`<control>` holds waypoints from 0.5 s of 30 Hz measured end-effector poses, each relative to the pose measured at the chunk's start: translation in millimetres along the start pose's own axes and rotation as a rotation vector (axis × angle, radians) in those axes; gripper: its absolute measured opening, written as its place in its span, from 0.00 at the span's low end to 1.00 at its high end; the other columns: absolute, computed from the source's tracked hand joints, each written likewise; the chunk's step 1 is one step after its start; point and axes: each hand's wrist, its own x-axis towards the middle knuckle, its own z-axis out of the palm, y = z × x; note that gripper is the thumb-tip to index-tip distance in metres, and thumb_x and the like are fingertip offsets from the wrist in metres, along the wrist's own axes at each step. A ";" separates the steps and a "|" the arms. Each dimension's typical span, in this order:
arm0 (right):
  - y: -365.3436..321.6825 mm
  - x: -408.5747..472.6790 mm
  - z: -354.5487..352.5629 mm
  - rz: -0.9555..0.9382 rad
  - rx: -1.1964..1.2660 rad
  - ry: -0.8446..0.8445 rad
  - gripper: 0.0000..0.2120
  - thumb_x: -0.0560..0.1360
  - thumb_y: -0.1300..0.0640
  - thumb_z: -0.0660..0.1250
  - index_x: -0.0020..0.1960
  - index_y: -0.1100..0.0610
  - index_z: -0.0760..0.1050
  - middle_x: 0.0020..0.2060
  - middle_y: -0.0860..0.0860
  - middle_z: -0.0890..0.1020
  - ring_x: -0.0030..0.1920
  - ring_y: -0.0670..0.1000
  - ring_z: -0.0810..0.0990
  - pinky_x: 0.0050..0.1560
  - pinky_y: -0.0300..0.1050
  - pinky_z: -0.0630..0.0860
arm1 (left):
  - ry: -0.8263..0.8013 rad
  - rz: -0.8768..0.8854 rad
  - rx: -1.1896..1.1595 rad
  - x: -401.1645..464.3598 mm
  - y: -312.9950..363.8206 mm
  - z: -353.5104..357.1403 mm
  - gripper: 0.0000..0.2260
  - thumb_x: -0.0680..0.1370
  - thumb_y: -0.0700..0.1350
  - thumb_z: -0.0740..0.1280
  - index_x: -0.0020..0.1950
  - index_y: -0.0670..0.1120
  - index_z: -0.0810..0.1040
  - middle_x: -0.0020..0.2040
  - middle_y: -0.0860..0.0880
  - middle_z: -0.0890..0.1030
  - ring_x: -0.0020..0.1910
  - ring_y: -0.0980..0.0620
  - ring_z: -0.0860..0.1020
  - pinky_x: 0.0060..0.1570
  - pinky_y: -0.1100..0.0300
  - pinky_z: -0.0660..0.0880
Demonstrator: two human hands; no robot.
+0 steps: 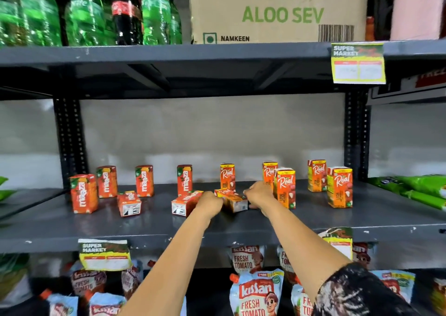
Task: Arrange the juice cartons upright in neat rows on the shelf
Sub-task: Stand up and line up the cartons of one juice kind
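Both hands on the tipped Real carton (233, 199) mid-frame: left hand (210, 201) and right hand (259, 192) grip it, long axis pointing toward camera.

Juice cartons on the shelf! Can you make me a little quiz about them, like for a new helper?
1. True or false: every Maaza carton stands upright.
2. Which brand is the fallen carton between the left hand and right hand? A Maaza, B Real, C Kissan
3. How many Real cartons stand upright?

Key
1. False: two lie down, one and another.
2. B
3. Five, such as the rightmost.
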 end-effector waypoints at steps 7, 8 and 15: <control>-3.2 -9.3 4.3 0.122 0.178 -0.125 0.13 0.75 0.58 0.66 0.55 0.65 0.77 0.49 0.59 0.83 0.48 0.54 0.81 0.46 0.47 0.79 | -0.051 -0.063 -0.052 -7.7 7.6 1.5 0.21 0.78 0.48 0.63 0.68 0.39 0.70 0.66 0.41 0.74 0.64 0.43 0.73 0.63 0.53 0.68; -4.8 -12.6 3.9 0.124 0.164 -0.130 0.13 0.76 0.58 0.65 0.55 0.65 0.77 0.48 0.59 0.82 0.45 0.53 0.80 0.40 0.45 0.77 | -0.052 -0.070 -0.050 -7.5 7.7 0.9 0.21 0.78 0.48 0.64 0.68 0.40 0.70 0.66 0.41 0.74 0.64 0.43 0.73 0.63 0.52 0.68; -13.0 -25.1 5.1 0.112 0.532 -0.145 0.04 0.77 0.60 0.64 0.43 0.55 0.73 0.55 0.58 0.81 0.56 0.55 0.80 0.58 0.52 0.78 | -0.057 0.052 -0.437 -1.0 -1.1 -2.5 0.15 0.79 0.40 0.60 0.64 0.45 0.77 0.56 0.46 0.80 0.54 0.49 0.75 0.56 0.57 0.70</control>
